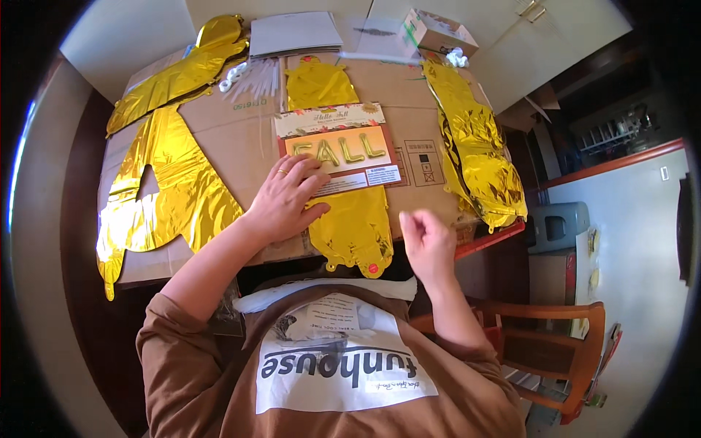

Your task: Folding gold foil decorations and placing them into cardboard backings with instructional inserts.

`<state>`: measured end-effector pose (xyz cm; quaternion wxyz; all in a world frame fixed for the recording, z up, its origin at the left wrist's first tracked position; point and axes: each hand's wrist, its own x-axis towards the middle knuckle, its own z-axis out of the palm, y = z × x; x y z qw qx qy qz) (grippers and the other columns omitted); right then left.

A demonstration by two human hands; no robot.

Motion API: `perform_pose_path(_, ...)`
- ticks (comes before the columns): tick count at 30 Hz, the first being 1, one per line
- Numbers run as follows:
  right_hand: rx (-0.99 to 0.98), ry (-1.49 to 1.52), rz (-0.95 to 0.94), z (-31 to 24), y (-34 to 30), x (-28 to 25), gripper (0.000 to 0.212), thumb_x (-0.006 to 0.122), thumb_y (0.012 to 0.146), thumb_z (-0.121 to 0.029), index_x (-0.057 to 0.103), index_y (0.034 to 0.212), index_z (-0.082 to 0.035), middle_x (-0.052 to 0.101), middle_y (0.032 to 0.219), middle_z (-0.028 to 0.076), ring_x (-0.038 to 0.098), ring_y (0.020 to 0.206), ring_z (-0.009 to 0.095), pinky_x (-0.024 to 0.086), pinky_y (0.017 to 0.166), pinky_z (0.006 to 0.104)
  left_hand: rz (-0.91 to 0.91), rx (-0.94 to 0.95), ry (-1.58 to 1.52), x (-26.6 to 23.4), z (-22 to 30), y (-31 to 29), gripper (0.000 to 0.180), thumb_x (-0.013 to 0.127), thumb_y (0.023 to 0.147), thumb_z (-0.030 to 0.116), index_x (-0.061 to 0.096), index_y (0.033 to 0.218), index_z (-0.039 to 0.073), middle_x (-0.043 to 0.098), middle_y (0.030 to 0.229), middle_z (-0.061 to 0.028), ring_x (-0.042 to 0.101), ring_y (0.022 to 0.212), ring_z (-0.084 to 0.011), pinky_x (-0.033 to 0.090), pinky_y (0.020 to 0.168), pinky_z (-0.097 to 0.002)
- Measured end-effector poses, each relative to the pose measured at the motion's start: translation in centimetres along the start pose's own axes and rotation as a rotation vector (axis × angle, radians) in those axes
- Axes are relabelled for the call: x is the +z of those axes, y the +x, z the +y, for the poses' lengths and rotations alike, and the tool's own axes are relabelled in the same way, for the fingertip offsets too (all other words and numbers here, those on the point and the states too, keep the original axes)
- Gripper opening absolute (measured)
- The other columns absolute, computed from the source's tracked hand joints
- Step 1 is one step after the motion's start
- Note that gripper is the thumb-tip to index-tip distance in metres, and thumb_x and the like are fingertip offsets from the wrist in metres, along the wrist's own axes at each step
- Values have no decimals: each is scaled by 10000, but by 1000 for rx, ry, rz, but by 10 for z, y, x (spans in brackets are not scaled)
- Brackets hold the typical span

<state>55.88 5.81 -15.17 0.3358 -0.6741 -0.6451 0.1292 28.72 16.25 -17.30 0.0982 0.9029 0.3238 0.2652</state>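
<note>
My left hand (287, 196) lies flat on the lower left part of a printed card (347, 117), its fingers stretched out and a ring on one of them. The card pictures gold letter balloons and rests on a flat, uninflated gold foil balloon (353, 226), which shows above and below it. To the right, over the near edge of the cardboard, my right hand (428, 244) is raised with its fingers curled in and pressed together. Whatever it may hold is hidden. It is apart from the card and the balloon.
Flat cardboard (255, 139) covers the table. An A-shaped gold foil balloon (186, 175) and another foil piece (164, 84) lie left, a crumpled one (475, 139) right. Behind are clear straws (255, 79), white sheets (296, 33) and a box (442, 33). A wooden chair (595, 350) stands right.
</note>
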Motion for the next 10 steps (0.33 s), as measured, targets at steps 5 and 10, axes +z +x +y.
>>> perform_pose_path(5, 605, 722, -364, 27, -51, 15, 349, 680, 956, -374, 720, 897, -32, 720, 800, 52, 642, 672, 128, 496, 620, 284, -7, -1, -3, 1, 0, 2, 449, 720, 830, 237, 588, 1224, 65, 542, 1270, -156, 466, 1275, -379, 358, 1111, -488)
perform_pose_path(10, 800, 1193, -429, 17, -47, 40, 353, 687, 951, -358, 705, 1090, -33, 732, 958, 27, 694, 855, 141, 540, 785, 254, -17, 0, 9, 0, 2, 4, 436, 715, 834, 240, 595, 1219, 72, 545, 1274, -156, 466, 1278, -377, 356, 1113, -485)
